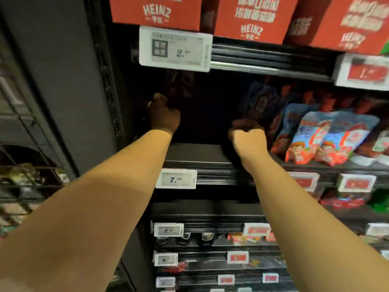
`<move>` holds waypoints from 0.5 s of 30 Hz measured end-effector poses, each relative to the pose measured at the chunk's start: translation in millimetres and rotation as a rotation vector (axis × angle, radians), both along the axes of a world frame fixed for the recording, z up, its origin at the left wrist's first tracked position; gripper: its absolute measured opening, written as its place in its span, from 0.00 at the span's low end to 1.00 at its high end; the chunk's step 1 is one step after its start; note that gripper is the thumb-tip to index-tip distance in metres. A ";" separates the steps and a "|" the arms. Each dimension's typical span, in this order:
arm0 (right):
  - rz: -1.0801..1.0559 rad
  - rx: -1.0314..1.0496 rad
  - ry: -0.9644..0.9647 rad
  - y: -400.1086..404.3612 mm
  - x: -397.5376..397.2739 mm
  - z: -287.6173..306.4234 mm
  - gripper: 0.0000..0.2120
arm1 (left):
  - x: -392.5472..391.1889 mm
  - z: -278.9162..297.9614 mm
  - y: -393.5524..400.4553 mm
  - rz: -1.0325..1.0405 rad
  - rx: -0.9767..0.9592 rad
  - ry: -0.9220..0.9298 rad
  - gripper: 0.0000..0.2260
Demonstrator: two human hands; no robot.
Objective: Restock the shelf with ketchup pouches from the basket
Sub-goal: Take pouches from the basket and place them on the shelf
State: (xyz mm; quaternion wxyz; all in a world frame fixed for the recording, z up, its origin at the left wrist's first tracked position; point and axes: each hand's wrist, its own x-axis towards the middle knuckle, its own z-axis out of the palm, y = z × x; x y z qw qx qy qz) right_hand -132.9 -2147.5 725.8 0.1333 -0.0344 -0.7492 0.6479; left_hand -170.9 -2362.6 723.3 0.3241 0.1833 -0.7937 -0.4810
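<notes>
Landmark: white price tag [176,179] reading "7." on the front edge of the dark shelf [195,153]; all places below are given relative to it.
Surroundings: a black upright post [106,81] rises left of the tag; a wire rack [27,178] with blurred goods lies far left of it; an upper shelf rail [271,57] runs above it, and lower shelves with small red and white tags lie beneath it.
Obstruction: the bay directly above the tag is in deep shadow, so what stands at its back cannot be told.
Left hand [163,114]: above and slightly left of the tag, reaching into the dark bay; fingers curled, but whether they hold anything cannot be told.
Right hand [248,135]: above and right of the tag; clenched, with a dark object at the fingers too blurred to name.
Ketchup pouches [328,140]: blue and red, leaning in a row on the shelf well right of the tag; just beside the right hand, apart from the left.
Writing: red cartons [252,20] far above the tag read "HEINZ"; a larger white price label [175,49] above the tag reads "2."; other print is illegible.
</notes>
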 end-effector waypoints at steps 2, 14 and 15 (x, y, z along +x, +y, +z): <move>0.088 0.111 -0.009 19.0 23.7 0.3 0.07 | 11.7 -2.5 1.8 -0.023 -0.072 -0.084 0.14; 0.854 0.001 -0.135 212.3 150.0 -97.3 0.13 | 299.6 -84.4 51.1 -0.172 -0.196 0.062 0.13; 0.870 0.021 -0.203 225.1 157.2 -124.5 0.14 | 324.0 -113.2 60.2 -0.158 -0.160 -0.001 0.13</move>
